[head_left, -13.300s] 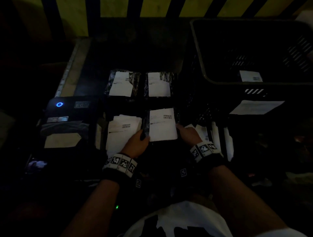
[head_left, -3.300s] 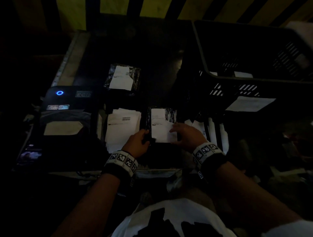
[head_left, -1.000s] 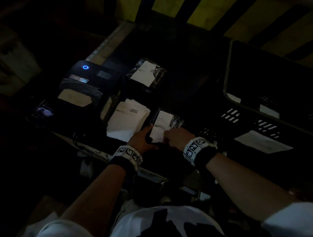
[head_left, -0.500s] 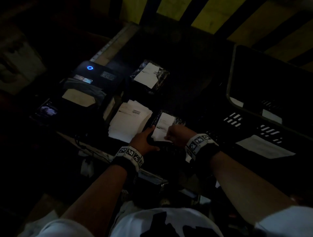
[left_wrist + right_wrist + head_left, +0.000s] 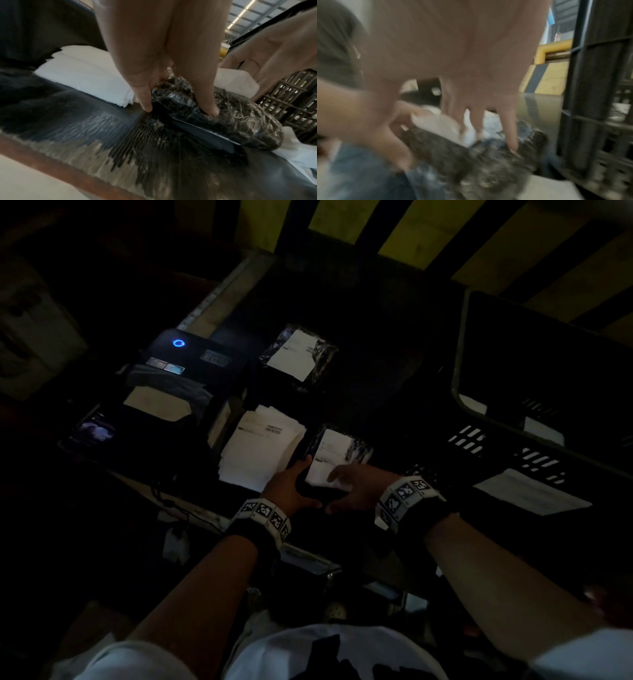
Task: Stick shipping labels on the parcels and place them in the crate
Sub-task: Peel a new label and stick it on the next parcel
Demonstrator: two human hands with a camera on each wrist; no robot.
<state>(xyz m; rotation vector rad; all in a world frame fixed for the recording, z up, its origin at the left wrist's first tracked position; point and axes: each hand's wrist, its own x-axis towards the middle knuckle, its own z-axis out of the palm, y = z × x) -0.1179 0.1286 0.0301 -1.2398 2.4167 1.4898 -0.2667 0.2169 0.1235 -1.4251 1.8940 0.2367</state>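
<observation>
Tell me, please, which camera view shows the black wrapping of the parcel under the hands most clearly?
The left wrist view: the parcel is close, bright and sharp, its crinkled film plain. The right wrist view blurs it; the head view is dark and shows mainly its white label.

left: label stack (image 5: pixel 262 451) flanks your parcel (image 5: pixel 337 450) | right: crate (image 5: pixel 534 446) wall close | ahead: bare belt up to 1 parcel (image 5: pixel 301 356)
</observation>
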